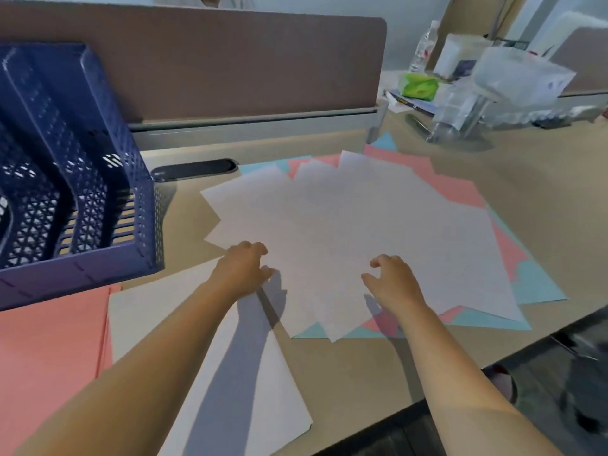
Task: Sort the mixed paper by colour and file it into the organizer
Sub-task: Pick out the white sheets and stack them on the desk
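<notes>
A fanned pile of mixed paper lies mid-desk: several white sheets [355, 225] on top, pink sheets [460, 192] and light blue sheets [533, 284] showing at the edges. My left hand [245, 269] hovers at the pile's left edge, fingers loosely curled, holding nothing. My right hand [393, 281] is over the white sheets with fingers bent, also holding nothing. A separate white stack [197, 340] lies under my left forearm, with a pink stack [49, 350] to its left. The blue mesh organizer [82, 179] stands at the left.
A brown partition [214, 67] closes the desk's back. Behind the pile is a dark cable slot [194, 169]. Clutter sits at back right: a water bottle [424, 47], a green bag [419, 85], clear plastic items [513, 80]. The desk's front edge [460, 383] runs diagonally at right.
</notes>
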The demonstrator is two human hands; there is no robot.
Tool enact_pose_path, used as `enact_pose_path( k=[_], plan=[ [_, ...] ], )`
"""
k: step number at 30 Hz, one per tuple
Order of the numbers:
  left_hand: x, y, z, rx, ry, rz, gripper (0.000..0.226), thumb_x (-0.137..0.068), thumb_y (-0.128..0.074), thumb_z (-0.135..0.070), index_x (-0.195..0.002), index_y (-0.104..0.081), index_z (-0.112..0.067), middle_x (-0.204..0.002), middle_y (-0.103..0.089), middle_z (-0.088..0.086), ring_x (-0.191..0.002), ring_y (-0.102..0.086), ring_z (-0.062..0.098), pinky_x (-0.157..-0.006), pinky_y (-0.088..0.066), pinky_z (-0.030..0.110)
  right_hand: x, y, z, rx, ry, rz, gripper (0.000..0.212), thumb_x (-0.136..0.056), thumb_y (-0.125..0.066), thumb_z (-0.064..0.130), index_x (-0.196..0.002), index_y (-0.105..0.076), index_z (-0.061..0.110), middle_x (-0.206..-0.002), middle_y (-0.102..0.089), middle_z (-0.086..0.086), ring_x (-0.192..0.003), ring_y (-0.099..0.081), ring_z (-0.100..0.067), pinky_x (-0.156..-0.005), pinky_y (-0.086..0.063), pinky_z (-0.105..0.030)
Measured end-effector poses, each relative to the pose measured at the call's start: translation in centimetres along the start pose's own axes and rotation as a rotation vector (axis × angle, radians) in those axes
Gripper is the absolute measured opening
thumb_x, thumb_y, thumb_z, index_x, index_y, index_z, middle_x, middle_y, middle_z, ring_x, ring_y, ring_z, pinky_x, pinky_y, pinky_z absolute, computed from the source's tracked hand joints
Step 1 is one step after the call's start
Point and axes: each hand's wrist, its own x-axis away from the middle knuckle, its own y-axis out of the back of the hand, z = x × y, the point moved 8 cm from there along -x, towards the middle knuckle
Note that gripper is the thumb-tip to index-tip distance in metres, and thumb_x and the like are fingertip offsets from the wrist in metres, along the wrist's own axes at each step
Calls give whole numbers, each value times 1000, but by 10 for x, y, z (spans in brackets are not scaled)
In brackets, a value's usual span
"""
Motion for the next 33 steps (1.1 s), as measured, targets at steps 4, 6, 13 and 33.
enact_pose_path(
  k=[4,6,13,33],
  plan=[
    [-51,-18,-7,28,73,-2,58,-92,-50,-36,-141,-33,-11,-146,-35,12,-133,-36,30,-105,-34,38,-55,-3,-27,-7,-31,-10,48,-92,-52,25,-135,-42,7,-141,-40,-10,-127,-45,-25,-104,-38,-35],
    [-78,-25,-4,28,134,-23,66,-91,-50,-43,-144,-26,-13,-151,-27,11,-139,-26,31,-110,-28,40,-85,-6,-39,45,-50,-12,55,-91,-52,30,-138,-37,7,-144,-36,-11,-133,-37,-27,-109,-32,-38],
    [-134,-50,5,-28,387,8,83,-87,-34,-65,-148,4,-25,-158,4,10,-143,9,40,-113,-2,58,-150,-23,-88,51,-359,146,94,-86,-43,62,-149,10,15,-156,17,-14,-143,18,-33,-113,8,-53],
    [-141,-67,-43,177,671,-31,88,-83,-46,-64,-148,-3,-24,-158,5,4,-144,7,38,-113,-10,55,-233,-16,-65,177,59,315,98,-87,-44,59,-147,13,7,-156,18,-12,-144,17,-28,-115,8,-47]
  ],
)
